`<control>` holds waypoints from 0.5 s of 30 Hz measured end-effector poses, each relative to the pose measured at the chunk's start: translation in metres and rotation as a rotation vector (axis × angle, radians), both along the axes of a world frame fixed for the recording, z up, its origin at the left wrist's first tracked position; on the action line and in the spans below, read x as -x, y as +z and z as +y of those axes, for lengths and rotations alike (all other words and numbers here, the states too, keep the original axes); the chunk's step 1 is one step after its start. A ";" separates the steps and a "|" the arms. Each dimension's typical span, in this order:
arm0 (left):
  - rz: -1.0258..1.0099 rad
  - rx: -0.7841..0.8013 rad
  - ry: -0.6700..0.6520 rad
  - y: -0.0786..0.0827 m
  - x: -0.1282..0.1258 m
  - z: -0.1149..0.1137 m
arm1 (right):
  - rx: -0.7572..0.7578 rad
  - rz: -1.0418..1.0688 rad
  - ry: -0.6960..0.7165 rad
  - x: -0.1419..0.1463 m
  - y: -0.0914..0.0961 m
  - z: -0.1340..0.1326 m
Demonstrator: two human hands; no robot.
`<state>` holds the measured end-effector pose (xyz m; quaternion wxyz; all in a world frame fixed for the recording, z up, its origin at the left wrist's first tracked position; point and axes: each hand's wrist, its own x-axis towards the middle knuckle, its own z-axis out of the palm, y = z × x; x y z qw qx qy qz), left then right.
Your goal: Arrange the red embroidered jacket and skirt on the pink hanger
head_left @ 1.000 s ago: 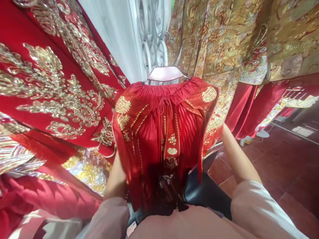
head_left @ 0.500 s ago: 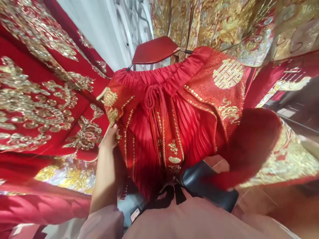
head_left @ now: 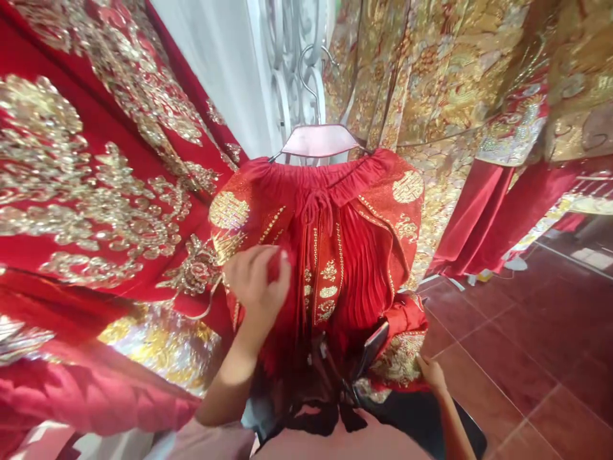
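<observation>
A red pleated garment (head_left: 352, 268) with gold medallions and a gathered, tied neck hangs on a hanger (head_left: 316, 137) in front of me. My left hand (head_left: 256, 281) is before its left half, with curled fingers and the thumb apart from them. Red shows between thumb and fingers, seemingly the garment behind. Low on the right, my right hand (head_left: 432, 374) grips the edge of a bunched red cloth (head_left: 402, 348) with gold embroidery. Whether this cloth joins the hanging garment is hidden. A flat dark object (head_left: 373, 348) lies against the cloth.
Red robes with dense gold sequins (head_left: 110, 211) crowd the left. Gold brocade (head_left: 445, 96) hangs behind, in front of a white metal scroll grille (head_left: 282, 76). A black bag (head_left: 426, 415) is at my waist. Red floor tiles (head_left: 502, 332) extend on the right.
My left hand has left the garment's left edge and moved right, in front of it. The swinging red cloth on the right is now bunched in my right hand. The garment appears lower and straighter.
</observation>
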<state>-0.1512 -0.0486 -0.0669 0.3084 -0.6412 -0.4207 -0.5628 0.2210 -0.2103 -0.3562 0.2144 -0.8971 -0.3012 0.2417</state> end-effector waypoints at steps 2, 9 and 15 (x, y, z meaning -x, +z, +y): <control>0.075 0.284 0.010 0.008 -0.022 0.004 | 0.105 -0.020 -0.071 -0.006 0.001 0.000; 0.176 0.933 0.191 0.029 -0.056 0.032 | -0.021 -0.273 -0.275 -0.017 0.093 0.022; 0.355 1.112 0.205 0.009 -0.057 0.004 | -0.661 -0.067 0.053 0.053 0.181 0.071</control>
